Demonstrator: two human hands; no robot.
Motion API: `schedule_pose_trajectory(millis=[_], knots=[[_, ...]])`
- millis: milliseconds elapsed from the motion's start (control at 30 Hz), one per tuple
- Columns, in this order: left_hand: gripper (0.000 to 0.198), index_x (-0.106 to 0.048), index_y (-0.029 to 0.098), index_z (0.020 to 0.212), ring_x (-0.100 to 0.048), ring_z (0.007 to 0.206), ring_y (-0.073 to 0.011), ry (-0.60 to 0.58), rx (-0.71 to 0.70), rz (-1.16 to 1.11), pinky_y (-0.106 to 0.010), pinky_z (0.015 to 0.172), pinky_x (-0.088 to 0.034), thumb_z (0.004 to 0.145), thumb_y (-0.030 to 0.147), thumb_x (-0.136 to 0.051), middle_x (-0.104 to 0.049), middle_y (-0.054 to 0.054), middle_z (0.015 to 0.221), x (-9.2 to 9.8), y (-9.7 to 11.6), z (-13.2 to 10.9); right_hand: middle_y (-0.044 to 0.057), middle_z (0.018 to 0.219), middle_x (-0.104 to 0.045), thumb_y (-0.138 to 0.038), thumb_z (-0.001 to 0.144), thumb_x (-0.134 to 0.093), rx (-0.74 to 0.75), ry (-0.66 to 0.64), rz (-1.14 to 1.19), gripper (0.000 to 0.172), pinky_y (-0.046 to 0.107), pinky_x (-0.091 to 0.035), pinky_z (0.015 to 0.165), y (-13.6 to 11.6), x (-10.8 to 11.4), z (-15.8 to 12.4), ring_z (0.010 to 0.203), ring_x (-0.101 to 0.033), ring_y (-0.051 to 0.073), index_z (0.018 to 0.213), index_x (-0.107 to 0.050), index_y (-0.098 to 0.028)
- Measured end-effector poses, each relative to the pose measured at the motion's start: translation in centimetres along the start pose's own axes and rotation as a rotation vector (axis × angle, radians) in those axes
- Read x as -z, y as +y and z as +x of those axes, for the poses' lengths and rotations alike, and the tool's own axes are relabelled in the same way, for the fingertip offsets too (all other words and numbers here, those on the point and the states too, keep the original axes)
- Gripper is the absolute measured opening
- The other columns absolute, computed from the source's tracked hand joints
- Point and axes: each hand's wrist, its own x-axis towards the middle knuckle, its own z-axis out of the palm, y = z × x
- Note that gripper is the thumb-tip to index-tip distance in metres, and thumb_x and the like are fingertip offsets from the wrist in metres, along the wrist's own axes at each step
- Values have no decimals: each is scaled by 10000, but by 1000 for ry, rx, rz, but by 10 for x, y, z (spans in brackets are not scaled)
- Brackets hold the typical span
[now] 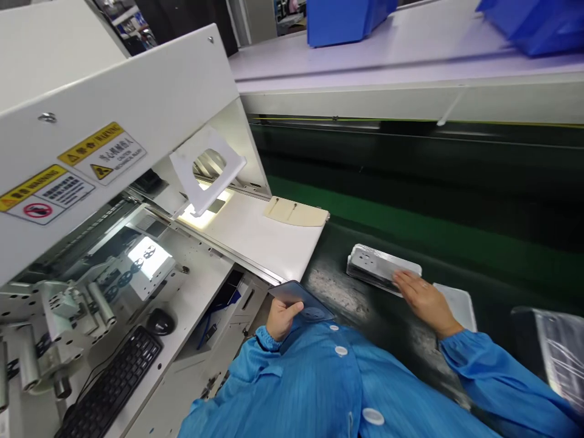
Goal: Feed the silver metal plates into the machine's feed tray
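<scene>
Our right hand lies over the near right end of a stack of thin silver, round-cornered rectangular plates on the dark green, worn counter. The stack reaches away from those fingers toward the upper left, its long axis slanting down to the right; a cluster of small round holes shows at the far end. We see these fingers straight and close together on the top plate; the thumb is hidden, so we cannot tell whether they grip it.

Our left hand is well apart from the stack, on its left, making the right hand the nearer one. Its thumb lies on top and its bent fingers beneath, pinching a thin blue-grey rectangular panel close before our body. That panel also slants down to the right, with a round marking near its right end.

A pale flat plate lies just beside our right wrist. On the white shelf beyond stand a blue plastic bin and another blue bin; we cannot see inside either.
</scene>
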Motion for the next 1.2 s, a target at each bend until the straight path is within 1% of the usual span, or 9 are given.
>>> schedule_pose_trajectory(millis=[100,200,333,433,533,633,733,900,1200], knots=[[335,-721,142,765,-639,757,-179,-1,-13,-44,-345,811,-488,537,366,-820,-731,-49,795,2,5,3,105,1018,-715,-224,877,-504,-108,184,21,227,387,-538,814,-13,8,32,949,-669,259,1013,-678,-172],[348,-721,148,784,-643,780,-184,14,-46,-83,-352,830,-483,537,371,-821,-731,-48,814,7,12,4,62,961,-732,-227,854,-555,-111,270,74,196,347,-545,778,-53,3,94,891,-685,229,1006,-678,-215],[394,-714,154,824,-647,794,-197,61,-82,-114,-382,846,-483,526,388,-822,-732,-54,820,23,19,1,88,1090,-693,-169,893,-424,98,87,218,298,345,-531,850,-130,-35,187,1006,-645,215,1064,-668,-175],[398,-705,146,784,-644,763,-201,130,-95,-110,-400,831,-491,515,416,-820,-725,-60,780,40,24,-4,142,1175,-645,-56,858,-340,185,-98,215,409,397,-505,893,-175,-73,231,1071,-608,249,1135,-637,-107],[397,-694,149,735,-643,736,-207,225,-108,-129,-399,808,-498,498,443,-818,-712,-54,726,54,31,-9,176,1236,-599,-43,852,-328,236,-244,208,425,462,-436,975,-198,-102,247,1166,-539,289,1165,-614,-67],[384,-695,170,730,-650,741,-209,306,-106,-184,-374,804,-499,494,448,-815,-701,-33,680,62,40,-11,179,1356,-494,-225,920,-359,243,-298,246,407,504,-375,1019,-207,-120,252,1274,-423,319,1247,-553,-80],[370,-702,178,734,-654,732,-201,349,-98,-238,-348,791,-504,479,415,-828,-696,-18,650,66,46,-8,186,1413,-422,-390,925,-379,226,-325,290,496,516,-332,1043,-211,-132,264,1319,-348,338,1298,-503,-87],[397,-707,184,789,-654,714,-181,354,-84,-266,-319,760,-512,473,386,-837,-710,-16,694,72,49,2,204,1431,-386,-442,917,-385,200,-379,319,546,527,-292,1059,-217,-145,288,1339,-300,355,1312,-484,-78],[488,-712,257,871,-647,795,-264,316,-51,-120,-445,847,-489,468,518,-802,-717,-33,757,83,47,12,227,1444,-350,-432,917,-387,171,-391,381,548,559,-253,1071,-220,-153,303,1361,-247,358,1330,-449,-76]])
